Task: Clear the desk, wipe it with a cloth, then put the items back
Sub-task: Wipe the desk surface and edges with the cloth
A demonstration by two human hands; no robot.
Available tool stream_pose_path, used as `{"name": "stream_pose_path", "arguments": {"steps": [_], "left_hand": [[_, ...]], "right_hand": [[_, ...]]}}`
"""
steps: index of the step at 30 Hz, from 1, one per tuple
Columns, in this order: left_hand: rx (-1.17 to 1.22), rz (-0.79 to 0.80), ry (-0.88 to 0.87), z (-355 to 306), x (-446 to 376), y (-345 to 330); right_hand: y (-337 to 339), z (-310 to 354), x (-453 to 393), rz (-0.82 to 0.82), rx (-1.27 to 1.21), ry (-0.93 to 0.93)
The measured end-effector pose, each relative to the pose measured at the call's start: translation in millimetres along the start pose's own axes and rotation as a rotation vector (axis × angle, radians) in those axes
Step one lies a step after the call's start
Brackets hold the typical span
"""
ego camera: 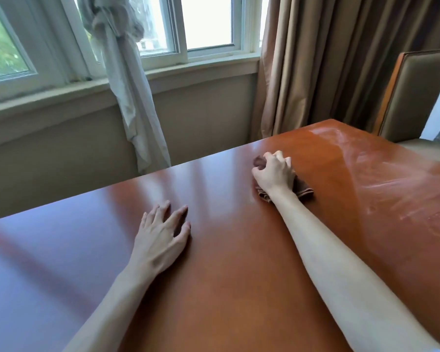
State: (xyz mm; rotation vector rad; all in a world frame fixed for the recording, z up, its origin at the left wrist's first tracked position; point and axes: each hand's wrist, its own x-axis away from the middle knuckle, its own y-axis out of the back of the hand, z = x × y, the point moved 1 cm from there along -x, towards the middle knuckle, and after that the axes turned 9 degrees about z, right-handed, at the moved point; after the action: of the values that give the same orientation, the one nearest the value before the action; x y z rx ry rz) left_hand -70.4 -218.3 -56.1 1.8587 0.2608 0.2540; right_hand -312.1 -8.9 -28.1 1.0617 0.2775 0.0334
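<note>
The glossy reddish-brown wooden desk [226,262] fills the lower part of the head view, and nothing but my hands and the cloth lies on it. My right hand [273,171] is clenched on a bunched brown cloth [302,190] and presses it onto the desk near the far edge. Most of the cloth is hidden under that hand. Damp wipe streaks [396,189] show on the desk to the right of the cloth. My left hand [163,237] rests flat on the desk, fingers spread, holding nothing.
Beyond the desk's far edge is a beige wall under a window sill [117,82]. A tied grey-white curtain [127,80] hangs at the window, and brown drapes [341,59] hang at the right. An upholstered chair [417,97] stands at the desk's far right corner.
</note>
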Motion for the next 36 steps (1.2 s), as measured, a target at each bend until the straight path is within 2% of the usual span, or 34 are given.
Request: {"name": "stream_pose_path", "arguments": {"steps": [1,2,4,6,7,9,11,13,17,21,23,25,28,31,32,34,36], "left_hand": [[0.009,-0.011,0.008,0.0,-0.6,-1.3],[0.016,-0.019,0.008,-0.1,-1.2,-2.1],[0.021,-0.020,0.009,-0.3,-0.7,-4.0],[0.018,-0.024,0.015,1.4,-1.7,-3.1],[0.018,-0.025,0.019,2.2,-1.8,-3.1],[0.017,-0.029,0.023,0.7,-0.6,-2.6],[0.019,-0.034,0.026,-1.3,1.2,-1.3],[0.059,-0.036,0.015,-1.6,0.3,1.3],[0.341,-0.059,0.052,3.5,0.3,15.0],[0.237,-0.051,-0.059,-34.3,5.3,8.4],[0.196,0.003,-0.165,-77.0,6.5,-2.8],[0.138,0.070,-0.296,-126.4,10.2,-13.4],[0.006,0.088,-0.459,-184.8,17.0,-25.9],[-0.049,0.112,-0.481,-211.8,15.8,-36.5],[-0.066,0.126,-0.479,-214.5,14.2,-41.6],[-0.104,0.115,-0.475,-213.3,13.9,-50.5],[-0.086,0.090,-0.459,-209.9,15.0,-56.4]], "right_hand": [[-9.2,8.9,-6.3,-0.023,0.035,0.008],[-16.9,23.1,-7.5,0.004,0.049,0.091],[-28.0,45.3,-4.5,0.197,0.018,0.364],[-24.7,54.6,-15.9,0.390,-0.054,0.450],[-24.5,56.0,-26.9,0.392,-0.083,0.399],[-28.5,57.2,-38.9,0.241,-0.059,0.229],[-40.9,71.4,-19.7,0.154,0.012,0.207],[-43.8,93.0,21.7,0.194,0.014,0.360],[-21.7,93.0,116.0,0.325,-0.048,0.610],[29.9,37.6,199.6,0.353,-0.132,0.736],[60.7,-8.3,223.2,0.377,-0.139,0.721],[89.8,-57.0,220.2,0.342,-0.098,0.612],[120.9,-130.5,175.4,0.154,-0.024,0.351],[132.5,-165.3,149.4,-0.014,0.064,0.011],[131.2,-162.7,155.3,-0.051,0.120,-0.024],[127.7,-146.4,187.6,-0.065,0.161,0.066],[126.7,-131.7,229.3,0.070,0.036,0.245]]}}
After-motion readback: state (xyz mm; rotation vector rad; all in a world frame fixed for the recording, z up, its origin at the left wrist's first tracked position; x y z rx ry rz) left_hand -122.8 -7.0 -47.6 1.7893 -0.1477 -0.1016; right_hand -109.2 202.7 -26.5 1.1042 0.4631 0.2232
